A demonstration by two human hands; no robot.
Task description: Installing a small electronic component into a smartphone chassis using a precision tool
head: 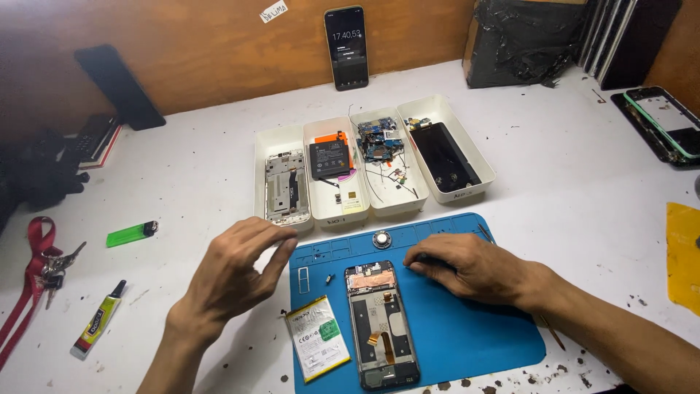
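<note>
Head view of a white bench (pixel 182 182) with a blue work mat (pixel 467 335). The left hand (pixel 233 273) hovers above the mat's left edge, palm down, wrist bent slightly, fingers loosely curled and drawn toward the thumb; it holds nothing that can be made out. The right hand (pixel 467 264) lies palm down on the mat's upper right part, forearm entering from the lower right, fingers pressed flat and together; whether anything sits beneath the fingertips cannot be told.

Between the two hands, slightly nearer the person, lies an opened phone frame (pixel 381 325), back side up, with a copper-coloured shield at its upper end and an orange flex strip lower down. Just left of it, below the left hand, a flat battery with a white label (pixel 317 347) rests half on the mat. A small round metal part (pixel 382 239) sits beyond the hands at the mat's far edge.

Beyond both hands stand four white trays (pixel 474 146) side by side, holding a metal frame, a black battery, circuit boards and a dark panel. Left of the left hand lie a green lighter (pixel 130 234) and a glue tube (pixel 98 321). Far beyond, an upright phone (pixel 346 47) leans against the wooden wall.
</note>
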